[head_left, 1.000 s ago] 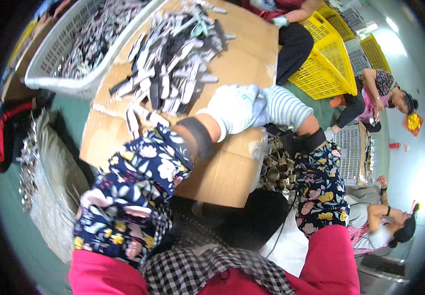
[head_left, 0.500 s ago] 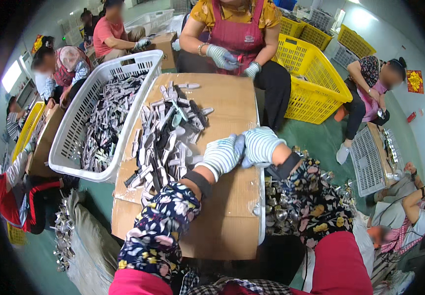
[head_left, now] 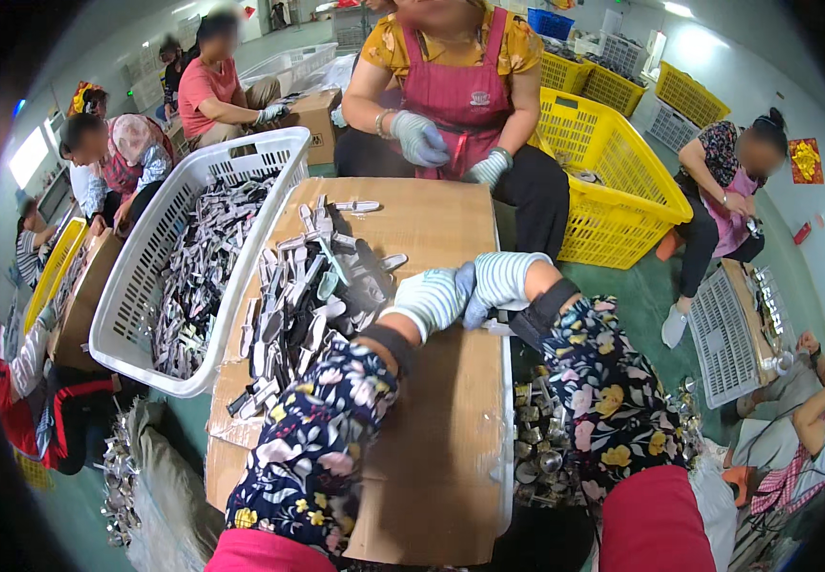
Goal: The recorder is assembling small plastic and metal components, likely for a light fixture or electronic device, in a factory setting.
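My left hand (head_left: pixel 429 298), in a white and blue striped glove, is closed above the cardboard-topped table (head_left: pixel 432 419). Against it presses my right hand (head_left: pixel 505 286), gloved alike, with its fingers closed too. A pale tip sticks out below the right hand, but the gloves hide whatever lies between them. To the left of my hands spreads a pile of grey, black and pale green elongated plastic pieces (head_left: pixel 322 286), shaped like handles; my left hand is nearest its right edge.
A white basket (head_left: pixel 117 315) full of similar pieces stands left of the table. Shiny metal parts (head_left: pixel 546 458) lie beside the table's right edge. Across sits a co-worker (head_left: pixel 460 86) in gloves and a red apron, by a yellow crate (head_left: pixel 622 205). Other people work around.
The view has shifted, so the table and pile sit lower in it. My hands stay pressed together. The co-worker's gloved hand across the table has shifted slightly.
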Tool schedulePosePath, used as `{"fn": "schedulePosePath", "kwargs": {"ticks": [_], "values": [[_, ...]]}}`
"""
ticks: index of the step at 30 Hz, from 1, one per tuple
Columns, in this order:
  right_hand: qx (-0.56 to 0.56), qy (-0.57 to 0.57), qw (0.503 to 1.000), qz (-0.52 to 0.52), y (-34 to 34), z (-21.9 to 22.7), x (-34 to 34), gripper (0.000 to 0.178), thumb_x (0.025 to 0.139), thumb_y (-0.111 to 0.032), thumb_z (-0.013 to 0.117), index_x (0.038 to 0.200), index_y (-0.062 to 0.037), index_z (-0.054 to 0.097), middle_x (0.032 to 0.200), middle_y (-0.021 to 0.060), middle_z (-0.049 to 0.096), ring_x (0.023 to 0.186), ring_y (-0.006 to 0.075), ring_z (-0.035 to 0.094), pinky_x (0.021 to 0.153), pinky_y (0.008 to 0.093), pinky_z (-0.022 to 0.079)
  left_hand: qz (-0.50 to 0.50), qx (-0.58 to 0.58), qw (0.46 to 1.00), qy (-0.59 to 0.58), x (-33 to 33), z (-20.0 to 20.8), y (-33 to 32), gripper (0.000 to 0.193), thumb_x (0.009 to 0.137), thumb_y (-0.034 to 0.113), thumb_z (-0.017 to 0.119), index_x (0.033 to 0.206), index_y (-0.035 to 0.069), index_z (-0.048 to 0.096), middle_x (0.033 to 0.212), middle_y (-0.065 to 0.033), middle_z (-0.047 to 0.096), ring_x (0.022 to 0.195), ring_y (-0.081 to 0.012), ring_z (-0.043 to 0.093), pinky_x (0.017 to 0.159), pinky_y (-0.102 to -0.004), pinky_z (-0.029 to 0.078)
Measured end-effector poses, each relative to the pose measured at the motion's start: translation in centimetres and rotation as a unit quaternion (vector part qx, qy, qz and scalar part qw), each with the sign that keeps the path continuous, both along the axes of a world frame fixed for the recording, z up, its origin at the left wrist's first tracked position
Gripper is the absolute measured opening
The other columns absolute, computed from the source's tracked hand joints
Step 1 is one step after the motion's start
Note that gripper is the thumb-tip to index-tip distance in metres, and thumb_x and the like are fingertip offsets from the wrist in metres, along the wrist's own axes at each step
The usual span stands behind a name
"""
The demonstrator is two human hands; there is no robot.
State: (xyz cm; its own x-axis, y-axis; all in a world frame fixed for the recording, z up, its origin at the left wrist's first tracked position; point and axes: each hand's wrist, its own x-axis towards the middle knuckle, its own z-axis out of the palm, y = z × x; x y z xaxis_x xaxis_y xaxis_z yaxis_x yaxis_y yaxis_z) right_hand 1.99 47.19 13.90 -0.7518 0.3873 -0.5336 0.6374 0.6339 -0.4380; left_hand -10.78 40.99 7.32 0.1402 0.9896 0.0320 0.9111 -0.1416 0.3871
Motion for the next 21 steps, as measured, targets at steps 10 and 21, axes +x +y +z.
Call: {"fn": "schedulePosePath", "kwargs": {"ticks": [10, 21], "values": [[0.271, -0.010, 0.960, -0.064, 0.5, 0.2, 0.0, 0.051, 0.053, -0.030, 0.077, 0.096, -0.0050, 0.067, 0.094, 0.0162, 0.067, 0.087, 0.0291, 0.065, 0.078, 0.0380, 0.051, 0.083, -0.059, 0.993, -0.052, 0.4, 1.5, 2.4, 0.052, 0.095, 0.039, 0.021, 0.105, 0.001, 0.056, 0.103, -0.0267, 0.060, 0.105, -0.0392, 0.055, 0.093, -0.0440, 0.039], [0.292, 0.002, 0.956, 0.003, -16.1, -0.1, 3.1, 0.052, 0.057, -0.040, 0.071, 0.095, -0.0046, 0.063, 0.086, 0.0144, 0.067, 0.082, 0.0293, 0.066, 0.075, 0.0406, 0.049, -0.054, 0.038, 0.998, 0.004, 1.6, 0.4, -16.2, 0.026, 0.089, 0.029, 0.041, 0.105, 0.012, 0.053, 0.092, -0.0171, 0.064, 0.084, -0.0360, 0.063, 0.073, -0.0448, 0.049]]}}
